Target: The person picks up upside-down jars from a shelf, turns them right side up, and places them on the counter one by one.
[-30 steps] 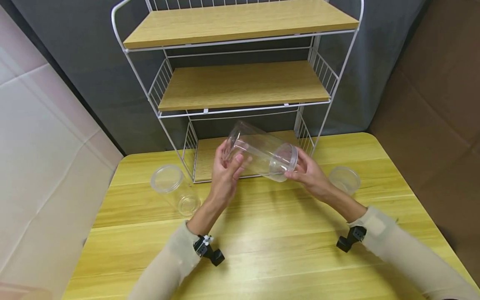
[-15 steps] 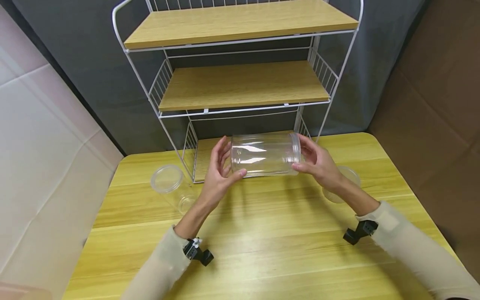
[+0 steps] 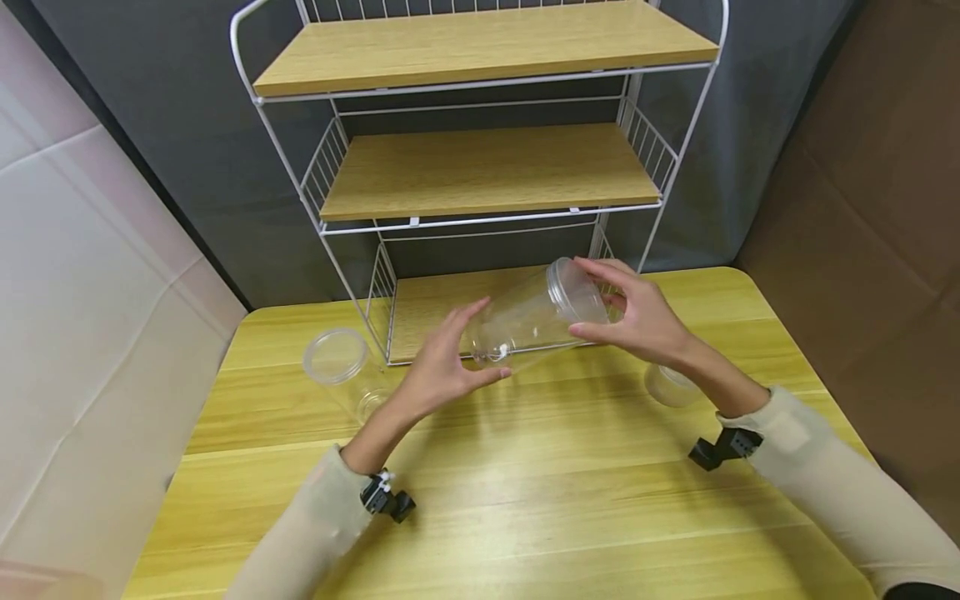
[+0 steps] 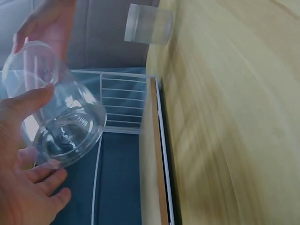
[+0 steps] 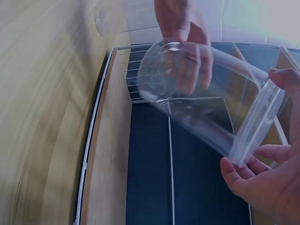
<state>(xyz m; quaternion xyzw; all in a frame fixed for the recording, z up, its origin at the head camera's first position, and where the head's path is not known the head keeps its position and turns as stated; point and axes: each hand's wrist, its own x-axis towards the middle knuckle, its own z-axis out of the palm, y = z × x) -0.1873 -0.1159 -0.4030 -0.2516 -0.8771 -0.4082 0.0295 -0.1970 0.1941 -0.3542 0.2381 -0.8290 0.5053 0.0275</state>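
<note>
A clear plastic jar [image 3: 525,321] is held tilted in front of the rack's lowest shelf, its lidded end up to the right. My right hand [image 3: 633,312] grips it by the clear lid [image 5: 257,123], thumb on one side and fingers on the other. Around the base my left hand [image 3: 435,371] is spread wide, with relaxed fingers. In the left wrist view the thumb overlaps the jar wall and the fingertips lie right at the base rim [image 4: 70,138]. Through the see-through wall, the left fingers show in the right wrist view.
A second clear jar [image 3: 337,362] stands on the table left of the rack, partly behind my left wrist. A short clear tub [image 3: 670,387] sits at right, partly behind my right forearm. The white wire rack [image 3: 491,223] has wooden shelves [image 3: 487,171].
The jar swung from slanting down to the right, through level, to lidded end up. My left hand loosened and spread around the base; my right hand stayed on the lid end.
</note>
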